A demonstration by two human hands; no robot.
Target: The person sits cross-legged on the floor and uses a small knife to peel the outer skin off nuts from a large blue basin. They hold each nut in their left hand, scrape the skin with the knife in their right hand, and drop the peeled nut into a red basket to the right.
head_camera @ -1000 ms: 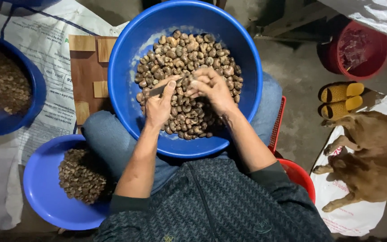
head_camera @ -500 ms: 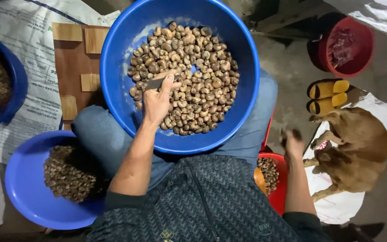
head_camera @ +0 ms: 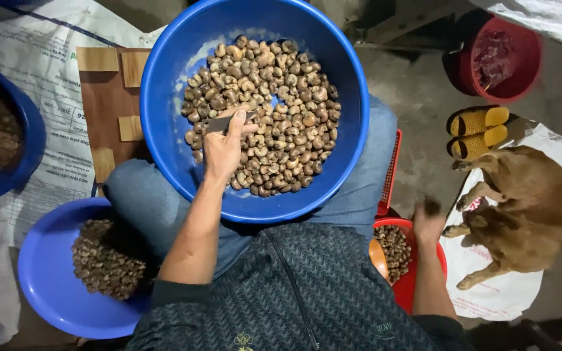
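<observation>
A large blue basin [head_camera: 164, 110] rests on my lap, holding several brown nuts [head_camera: 281, 104] in their shells. My left hand [head_camera: 224, 146] lies on the nuts at the basin's left side, closed on a small dark metal tool [head_camera: 221, 123]. My right hand [head_camera: 429, 224] is low at my right side, blurred, over a red bowl [head_camera: 424, 273] that holds more nuts; whether its fingers hold anything I cannot tell.
A smaller blue bowl [head_camera: 40, 286] of dark nuts sits at my lower left, another blue basin [head_camera: 21, 162] at the far left. A wooden board [head_camera: 105, 104] lies on printed sheets. A brown dog [head_camera: 521, 214], yellow sandals [head_camera: 476, 130] and a red bucket [head_camera: 499, 58] are on my right.
My right hand left the big basin and dropped to the red bowl at my right side. My left hand stayed on the nuts with the tool.
</observation>
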